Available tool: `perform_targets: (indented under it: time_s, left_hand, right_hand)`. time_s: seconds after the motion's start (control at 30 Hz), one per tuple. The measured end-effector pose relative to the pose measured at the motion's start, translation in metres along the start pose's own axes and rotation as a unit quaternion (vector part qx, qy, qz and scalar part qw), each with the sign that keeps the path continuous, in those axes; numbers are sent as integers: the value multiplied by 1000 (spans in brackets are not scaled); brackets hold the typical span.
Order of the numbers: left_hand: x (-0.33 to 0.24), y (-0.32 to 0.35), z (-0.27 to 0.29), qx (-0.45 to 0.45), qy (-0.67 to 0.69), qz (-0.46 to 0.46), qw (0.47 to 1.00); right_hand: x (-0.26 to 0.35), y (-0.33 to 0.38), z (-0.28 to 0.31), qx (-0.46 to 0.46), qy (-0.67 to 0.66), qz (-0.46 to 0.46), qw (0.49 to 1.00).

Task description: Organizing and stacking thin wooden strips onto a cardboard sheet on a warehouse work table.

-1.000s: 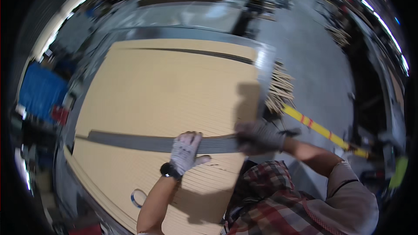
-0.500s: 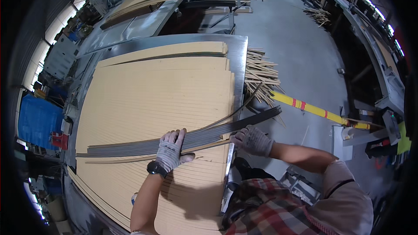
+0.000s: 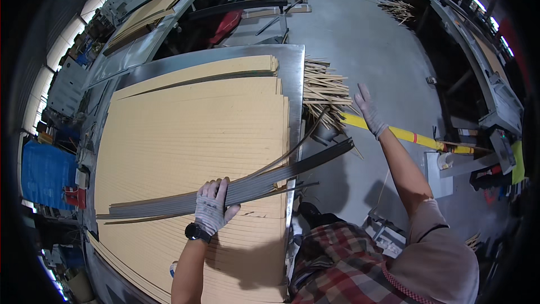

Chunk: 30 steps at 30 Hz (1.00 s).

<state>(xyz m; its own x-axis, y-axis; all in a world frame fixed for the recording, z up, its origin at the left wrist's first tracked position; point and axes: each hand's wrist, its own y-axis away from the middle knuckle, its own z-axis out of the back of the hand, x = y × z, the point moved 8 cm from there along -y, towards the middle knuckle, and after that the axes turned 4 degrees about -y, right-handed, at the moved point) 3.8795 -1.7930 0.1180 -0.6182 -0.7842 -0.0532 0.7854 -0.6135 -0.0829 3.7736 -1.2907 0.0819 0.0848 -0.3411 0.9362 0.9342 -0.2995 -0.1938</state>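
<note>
My left hand point(image 3: 214, 207), in a grey glove with a black watch at the wrist, grips a bundle of long thin dark strips point(image 3: 264, 177). The bundle lies across a wide stack of tan veneer sheets point(image 3: 191, 129) and sticks out past the table's right edge. A thin tan sliver curls up from the bundle. My right hand point(image 3: 368, 110), also gloved, is raised over the floor to the right with fingers spread and nothing in it.
The sheets rest on a metal table point(image 3: 295, 73). A pile of thin wood sticks point(image 3: 326, 93) lies on the concrete floor beside it. A yellow bar point(image 3: 416, 138) runs across the floor. More sheet stacks point(image 3: 152, 8) stand at the back left.
My right hand has let go of the strips' right end and swung up and out to the right, opening. The bundle's right end now hangs free past the table edge.
</note>
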Motion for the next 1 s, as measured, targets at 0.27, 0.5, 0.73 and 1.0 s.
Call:
perform_targets:
  time_s: [0.27,0.5,0.73,1.0]
  left_hand:
    - [2,0,-5,-6,-22,-15,1000]
    - [0,2,-6,4,-26,-6,1000]
    - [4,4,-9,18,-23,3,1000]
    - [-2,-4,5,28,-3,4,1000]
  right_hand:
    - [-8,41,-87,305,-140,-165,927]
    - [12,116,-132,202,-270,-212,917]
    - [133,155,-143,66,65,228,969]
    - [65,211,-172,511,-7,-179,841]
